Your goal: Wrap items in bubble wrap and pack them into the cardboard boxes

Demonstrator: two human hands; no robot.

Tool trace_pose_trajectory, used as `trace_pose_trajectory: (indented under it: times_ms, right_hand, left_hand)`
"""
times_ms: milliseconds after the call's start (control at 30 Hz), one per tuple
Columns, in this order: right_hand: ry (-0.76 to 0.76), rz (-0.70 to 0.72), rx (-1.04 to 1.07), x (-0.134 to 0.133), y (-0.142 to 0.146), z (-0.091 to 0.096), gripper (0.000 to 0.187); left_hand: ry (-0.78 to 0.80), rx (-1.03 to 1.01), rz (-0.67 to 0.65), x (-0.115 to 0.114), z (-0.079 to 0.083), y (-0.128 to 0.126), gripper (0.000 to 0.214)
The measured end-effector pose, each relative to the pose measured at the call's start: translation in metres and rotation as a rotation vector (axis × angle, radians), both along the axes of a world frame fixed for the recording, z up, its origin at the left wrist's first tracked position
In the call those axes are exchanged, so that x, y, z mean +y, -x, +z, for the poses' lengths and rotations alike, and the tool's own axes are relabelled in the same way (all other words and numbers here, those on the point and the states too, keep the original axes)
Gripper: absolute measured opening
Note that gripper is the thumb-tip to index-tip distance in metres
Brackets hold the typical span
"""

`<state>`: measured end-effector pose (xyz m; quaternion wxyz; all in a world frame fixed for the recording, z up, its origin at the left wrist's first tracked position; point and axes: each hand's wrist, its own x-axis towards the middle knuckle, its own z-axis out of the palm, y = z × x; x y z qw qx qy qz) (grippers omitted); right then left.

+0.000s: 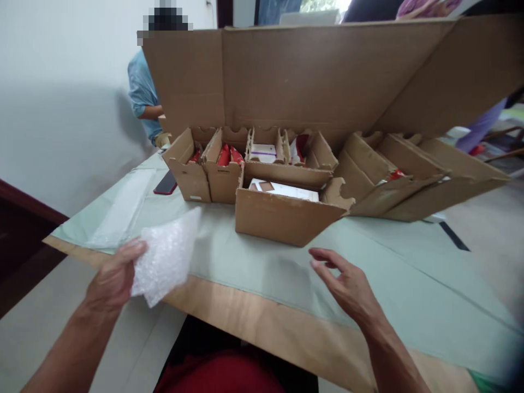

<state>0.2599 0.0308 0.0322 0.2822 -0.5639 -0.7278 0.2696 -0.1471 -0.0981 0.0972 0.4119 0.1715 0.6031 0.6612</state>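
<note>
At the left, the left hand (118,273) is clamped on a bubble-wrap piece (170,256), raised over the near edge of the surface (388,278); motion blur makes it hard to tell whether anything is inside. Beyond it lie clear plastic (123,204) and a phone (165,183). So picking up the wrap is done — placing it anywhere is not. Farther right stands a row of cardboard bins (188,177), already stocked with red packets (224,156) and a white carton (264,154). In front, a separate bin (274,215) holds a white box (289,190), with no bubble wrap around it. The right hand (325,262) hovers near that bin — thumb and fingers apart, nothing held.
</note>
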Motion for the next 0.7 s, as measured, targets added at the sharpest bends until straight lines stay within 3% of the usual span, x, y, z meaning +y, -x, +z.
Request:
trace_pose_trajectory:
  times_ms: [100,200,267,300,367,433,467,600,700]
  right_hand:
    - [-0.043,0.236,0.057,-0.039,0.017,0.013,0.043]
    - [-0.114,0.472,0.122,-0.069,0.039,0.015,0.071]
    - [-0.114,0.534,0.164,-0.08,0.053,0.012,0.09]
    - [-0.109,0.523,0.194,-0.084,0.059,0.009,0.092]
    - [-0.099,0.432,0.287,-0.086,0.067,0.001,0.069]
    - [-0.056,0.266,0.437,-0.084,0.07,-0.006,0.034]
    - [-0.014,0.17,0.53,-0.081,0.069,-0.009,0.026]
    - [0.116,-0.232,0.946,-0.07,0.052,-0.018,0.023]
    - [0.103,-0.42,1.131,-0.064,0.031,-0.021,0.026]
  left_hand:
    - [0.048,-0.234,-0.174,0.006,-0.014,-0.054,0.034]
    - [0.019,-0.318,-0.395,0.019,-0.036,-0.099,0.042]
    - [-0.007,-0.318,-0.506,0.026,-0.05,-0.122,0.048]
    - [-0.017,-0.315,-0.539,0.029,-0.056,-0.131,0.05]
    - [-0.026,-0.32,-0.581,0.032,-0.063,-0.143,0.056]
    - [-0.023,-0.334,-0.617,0.031,-0.066,-0.147,0.062]
    - [-0.018,-0.333,-0.629,0.031,-0.066,-0.145,0.064]
    - [0.004,-0.256,-0.554,0.029,-0.065,-0.122,0.06]
    - [0.029,-0.17,-0.468,0.031,-0.067,-0.096,0.052]
